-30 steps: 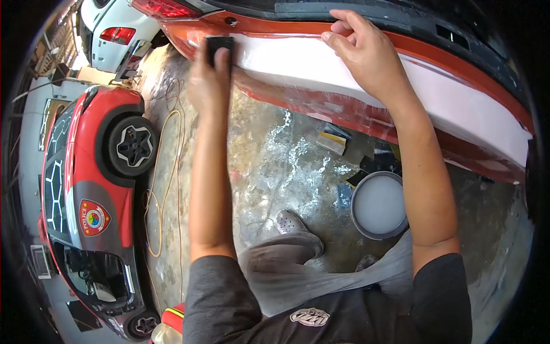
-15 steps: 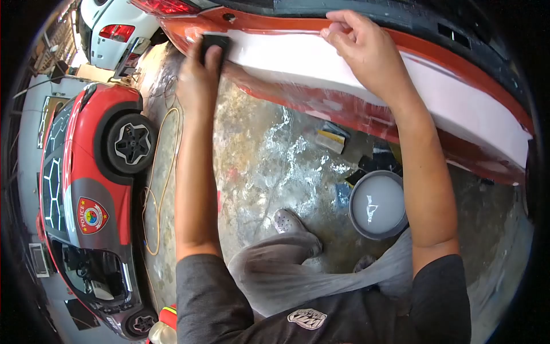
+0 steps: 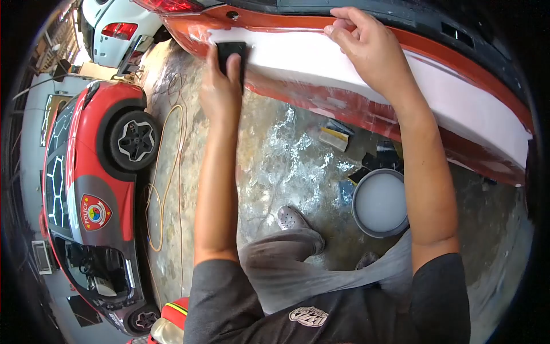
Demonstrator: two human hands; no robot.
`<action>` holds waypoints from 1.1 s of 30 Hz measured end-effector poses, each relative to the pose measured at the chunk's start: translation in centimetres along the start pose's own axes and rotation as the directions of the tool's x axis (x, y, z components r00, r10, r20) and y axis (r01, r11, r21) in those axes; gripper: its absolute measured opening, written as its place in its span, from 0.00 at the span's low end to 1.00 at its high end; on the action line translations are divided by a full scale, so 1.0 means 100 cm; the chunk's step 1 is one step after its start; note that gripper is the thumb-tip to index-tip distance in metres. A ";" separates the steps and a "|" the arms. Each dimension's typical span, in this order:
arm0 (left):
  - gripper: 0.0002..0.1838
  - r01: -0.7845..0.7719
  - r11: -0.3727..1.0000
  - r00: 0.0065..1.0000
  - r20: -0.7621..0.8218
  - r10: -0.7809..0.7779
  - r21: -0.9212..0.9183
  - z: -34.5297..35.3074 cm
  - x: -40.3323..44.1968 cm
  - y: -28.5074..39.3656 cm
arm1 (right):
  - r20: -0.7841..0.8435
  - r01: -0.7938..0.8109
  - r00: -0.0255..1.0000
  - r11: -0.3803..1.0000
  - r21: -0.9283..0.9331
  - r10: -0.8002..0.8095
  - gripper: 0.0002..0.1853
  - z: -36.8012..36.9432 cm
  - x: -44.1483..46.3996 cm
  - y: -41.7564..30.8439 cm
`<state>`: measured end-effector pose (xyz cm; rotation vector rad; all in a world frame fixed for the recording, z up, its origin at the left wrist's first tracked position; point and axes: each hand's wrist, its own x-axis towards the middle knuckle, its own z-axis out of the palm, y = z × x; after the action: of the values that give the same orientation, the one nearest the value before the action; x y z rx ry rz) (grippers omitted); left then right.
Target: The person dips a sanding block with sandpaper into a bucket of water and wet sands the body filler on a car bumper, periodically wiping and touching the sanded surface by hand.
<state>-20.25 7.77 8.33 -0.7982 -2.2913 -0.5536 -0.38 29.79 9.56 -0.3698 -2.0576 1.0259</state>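
Observation:
My left hand (image 3: 222, 86) is closed around a flat black sanding block (image 3: 232, 53), thumb across its face. The block lies against the white-coated strip (image 3: 286, 54) of an orange-red car bumper (image 3: 275, 24), near its left end. Over the bumper's upper edge, my right hand (image 3: 366, 49) has its fingers partly curled, index finger and thumb apart, with nothing visible between them. Whether it touches the bumper, I cannot tell. Below the strip, the bumper's red lower part (image 3: 321, 100) looks wet and streaked with white.
A round basin (image 3: 379, 202) of cloudy liquid stands on the wet floor by my leg. Near it lie a pale block (image 3: 334, 139) and dark sheets (image 3: 381, 157). At left are a red police-marked car (image 3: 94, 172), a hose (image 3: 162, 200) and a white car (image 3: 112, 43).
My left hand has slid the sanding block a little right and down along the white strip. My right hand stays nearly in place. The view has shifted slightly.

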 end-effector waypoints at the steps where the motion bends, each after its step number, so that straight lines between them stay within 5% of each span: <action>1: 0.30 -0.060 0.998 0.998 -0.014 0.060 -0.037 0.003 -0.004 -0.006 | 0.009 -0.030 1.000 0.999 0.020 0.029 0.24 0.000 -0.001 -0.002; 4: 0.31 -0.116 0.993 0.993 0.037 0.116 -0.015 -0.013 0.027 -0.013 | -0.010 -0.007 1.000 1.000 0.019 0.007 0.22 0.000 -0.002 -0.002; 8: 0.29 0.085 0.995 0.991 -0.099 -0.089 -0.044 0.004 0.038 -0.019 | -0.044 0.035 0.999 0.997 0.071 -0.031 0.18 -0.008 0.000 -0.013; 12: 0.31 -0.020 0.981 1.000 -0.008 0.018 -0.194 0.007 -0.018 -0.005 | -0.062 0.056 0.997 0.998 0.026 -0.055 0.17 -0.008 -0.001 -0.016; 14: 0.31 0.008 1.000 0.991 0.132 -0.006 -0.011 -0.015 0.011 -0.002 | -0.058 0.062 0.996 0.998 0.018 -0.061 0.17 -0.008 0.001 -0.016; 17: 0.31 0.012 1.000 0.999 -0.046 -0.013 -0.008 0.001 0.036 -0.015 | -0.090 0.070 0.994 0.996 0.048 -0.066 0.17 -0.003 -0.001 -0.007; 20: 0.31 0.103 0.991 0.994 -0.025 -0.106 -0.091 0.009 -0.006 0.006 | -0.070 0.057 0.996 0.997 0.046 -0.054 0.18 -0.001 0.001 -0.012; 22: 0.32 0.005 0.975 0.998 -0.063 -0.019 -0.220 0.010 -0.021 0.010 | -0.028 0.015 1.000 0.998 0.064 -0.013 0.18 -0.004 -0.001 -0.014; 24: 0.32 0.049 0.994 0.996 0.085 -0.041 -0.102 -0.002 -0.002 0.007 | -0.037 0.041 0.999 0.998 0.038 -0.039 0.18 -0.004 0.000 -0.014; 28: 0.31 0.122 0.992 0.993 0.010 -0.122 -0.027 -0.003 0.018 0.024 | -0.083 0.039 0.996 0.999 0.019 -0.038 0.19 0.001 -0.001 -0.007; 33: 0.31 0.021 1.000 1.000 0.006 -0.021 -0.019 -0.004 -0.008 0.015 | -0.068 0.041 0.997 0.995 0.091 -0.034 0.19 -0.003 -0.001 -0.009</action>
<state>-18.61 8.31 8.37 -0.7870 -2.3051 -0.5845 -0.04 29.34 10.29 -0.3126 -1.9436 1.0675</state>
